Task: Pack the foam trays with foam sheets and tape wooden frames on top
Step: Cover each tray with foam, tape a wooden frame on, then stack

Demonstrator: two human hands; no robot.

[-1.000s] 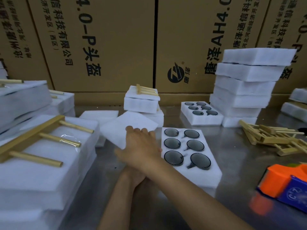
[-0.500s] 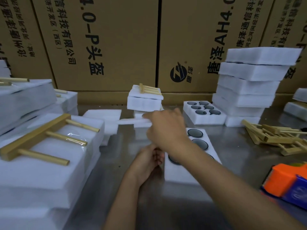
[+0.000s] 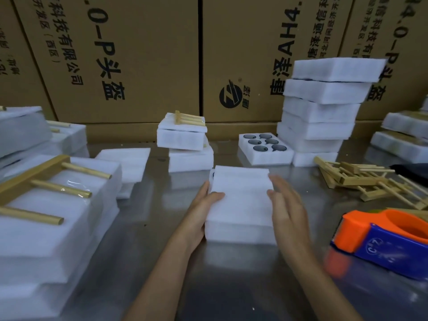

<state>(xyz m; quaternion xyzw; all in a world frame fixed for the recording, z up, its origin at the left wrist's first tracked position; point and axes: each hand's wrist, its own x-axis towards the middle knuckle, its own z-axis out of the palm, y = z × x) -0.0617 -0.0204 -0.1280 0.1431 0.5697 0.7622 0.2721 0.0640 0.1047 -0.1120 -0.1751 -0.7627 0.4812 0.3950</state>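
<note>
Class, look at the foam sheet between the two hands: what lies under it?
Under the foam sheet sits a white foam tray; only its front and left side walls show. Its top, and whatever it holds, is covered by the sheet, so that cannot be seen.

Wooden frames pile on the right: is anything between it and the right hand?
Nothing visible. Bare table lies between the right hand and the wooden frames pile; the tape dispenser sits nearer the person, off that line.
</note>
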